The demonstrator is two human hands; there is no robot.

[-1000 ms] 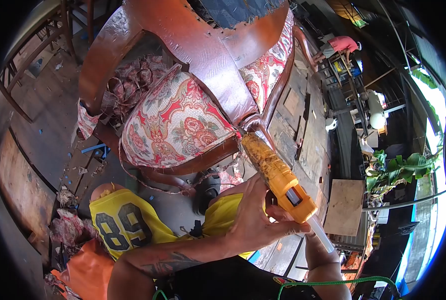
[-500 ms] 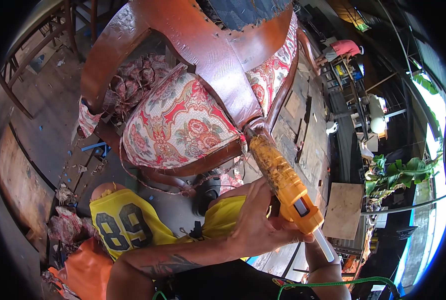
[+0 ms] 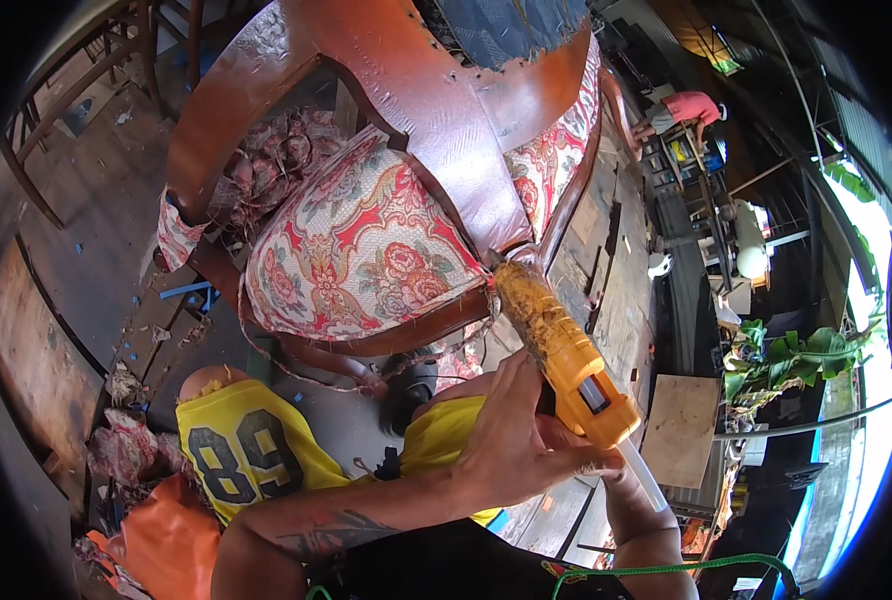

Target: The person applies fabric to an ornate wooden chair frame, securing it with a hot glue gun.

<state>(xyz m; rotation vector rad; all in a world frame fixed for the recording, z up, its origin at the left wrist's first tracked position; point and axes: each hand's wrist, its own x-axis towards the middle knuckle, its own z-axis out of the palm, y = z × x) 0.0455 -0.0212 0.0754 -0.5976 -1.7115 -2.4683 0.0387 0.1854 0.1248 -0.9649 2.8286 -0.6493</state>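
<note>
An orange glue gun [image 3: 566,365], its front coated in brown residue, points up-left with its tip at the joint of a brown wooden chair frame [image 3: 446,130]. A clear glue stick [image 3: 642,478] sticks out of its rear. My left hand [image 3: 506,435] is closed around the gun's grip side. Behind it, my right hand [image 3: 558,438] is mostly hidden and also closed on the gun. Patterned red and cream fabric [image 3: 366,250] covers the seat below the frame, with a frayed edge near the tip. Dark blue material [image 3: 511,25] lies in the frame's top opening.
Orange material [image 3: 171,540] and crumpled fabric [image 3: 126,445] lie at lower left. Dark chair frames [image 3: 76,90] stand upper left. A person in red [image 3: 691,105] bends over a workbench farther off. Boards [image 3: 681,430] and plants [image 3: 806,355] are at right.
The view has shifted slightly, so the chair sits a little lower and more to the right. The gun and both hands appear slightly higher and more to the left.
</note>
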